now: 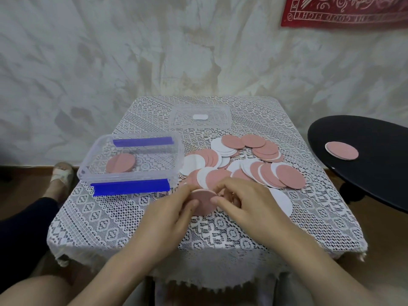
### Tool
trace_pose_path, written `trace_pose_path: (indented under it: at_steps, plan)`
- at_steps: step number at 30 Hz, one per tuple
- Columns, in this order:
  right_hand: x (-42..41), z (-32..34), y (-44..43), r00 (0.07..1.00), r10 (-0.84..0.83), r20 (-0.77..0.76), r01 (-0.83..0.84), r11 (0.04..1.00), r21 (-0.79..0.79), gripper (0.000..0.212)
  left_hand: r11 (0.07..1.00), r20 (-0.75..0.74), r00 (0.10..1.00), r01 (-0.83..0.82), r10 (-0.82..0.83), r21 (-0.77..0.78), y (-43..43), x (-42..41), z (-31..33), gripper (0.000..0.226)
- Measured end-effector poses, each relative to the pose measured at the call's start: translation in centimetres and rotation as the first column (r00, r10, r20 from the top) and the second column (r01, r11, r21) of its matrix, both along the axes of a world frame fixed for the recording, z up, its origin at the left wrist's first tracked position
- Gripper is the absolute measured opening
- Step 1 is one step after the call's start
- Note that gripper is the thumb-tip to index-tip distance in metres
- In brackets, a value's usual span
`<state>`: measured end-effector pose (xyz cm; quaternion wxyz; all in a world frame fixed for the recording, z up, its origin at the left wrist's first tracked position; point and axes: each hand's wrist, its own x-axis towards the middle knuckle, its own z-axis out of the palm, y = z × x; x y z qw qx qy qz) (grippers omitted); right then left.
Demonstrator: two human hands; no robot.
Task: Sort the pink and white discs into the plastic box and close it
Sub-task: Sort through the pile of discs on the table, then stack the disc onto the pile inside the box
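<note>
A clear plastic box (pixel 92 164) with blue clip handles stands open at the table's left, with a small stack of pink discs (pixel 121 163) inside. Its clear lid (pixel 223 111) lies flat at the back of the table. Several pink and white discs (pixel 265 171) lie fanned out across the middle and right. My left hand (pixel 170 213) and my right hand (pixel 247 202) both pinch a small stack of pink discs (pixel 202 198) between them, just above the cloth near the front of the pile. A white disc (pixel 281 200) lies partly under my right hand.
A white lace cloth (pixel 110 217) covers the small table. To the right stands a black round table (pixel 375 173) bearing one pink disc (pixel 341 150). Another person's leg and sandalled foot (pixel 60 175) are on the floor at the left. A wall rises behind.
</note>
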<state>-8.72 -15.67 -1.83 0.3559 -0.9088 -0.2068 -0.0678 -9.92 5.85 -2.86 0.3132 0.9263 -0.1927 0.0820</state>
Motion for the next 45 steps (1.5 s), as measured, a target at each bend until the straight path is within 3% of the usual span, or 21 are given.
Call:
trace_pose_path:
  at_steps: [3,7,10,15,18,23,30,34,38,42,45]
  plan:
    - [-0.3,-0.4,0.3,1.0,0.016,0.021,-0.014,0.998,-0.065,0.013,1.0,0.022,1.0,0.001,-0.001,0.007,-0.3,-0.3,-0.4,0.019]
    - [-0.5,-0.3,0.3,0.997,0.0,0.078,0.002,0.999,-0.032,0.014,1.0,0.052,0.999,-0.001,0.002,-0.026,-0.6,0.0,0.1,0.014]
    - [-0.5,-0.5,0.2,0.999,0.018,0.04,-0.014,0.995,-0.1,0.013,1.0,0.015,1.0,0.027,-0.027,-0.006,-0.6,-0.1,-0.3,0.007]
    - [-0.1,0.2,1.1,1.0,-0.002,0.006,0.002,0.999,0.046,0.011,0.988,-0.033,0.999,0.033,-0.038,-0.153,0.6,0.4,0.6,0.006]
    - [0.6,1.1,2.5,1.0,-0.005,0.007,0.005,0.999,0.036,0.014,0.963,-0.073,0.997,-0.008,-0.012,-0.268,1.9,0.9,1.5,0.005]
    - [2.2,2.8,5.8,0.999,0.032,-0.025,-0.03,0.998,0.059,0.016,0.94,-0.115,0.992,-0.094,0.059,-0.328,4.3,1.6,3.2,0.009]
    - [5.4,5.4,10.6,0.977,0.075,-0.198,-0.043,0.986,0.163,0.015,0.971,-0.153,0.973,-0.197,0.176,-0.138,9.3,4.4,6.6,0.011]
    - [7.5,5.9,13.0,0.958,0.094,-0.27,-0.026,0.969,0.244,0.018,0.91,-0.04,0.912,-0.409,0.408,-0.069,12.9,5.1,6.5,0.014]
    - [10.4,5.4,16.1,0.961,0.063,-0.271,-0.029,0.991,0.128,0.014,0.815,0.058,0.817,-0.577,0.574,0.057,14.8,5.8,5.6,0.033]
    - [12.9,4.5,19.3,0.947,0.063,-0.316,-0.076,0.997,-0.03,0.006,0.84,-0.002,0.84,-0.543,0.543,0.0,15.8,6.2,4.4,0.051]
    - [14.0,3.9,20.8,0.945,0.05,-0.324,-0.106,0.982,-0.159,0.013,0.859,-0.094,0.858,-0.511,0.506,-0.042,16.2,6.1,3.6,0.064]
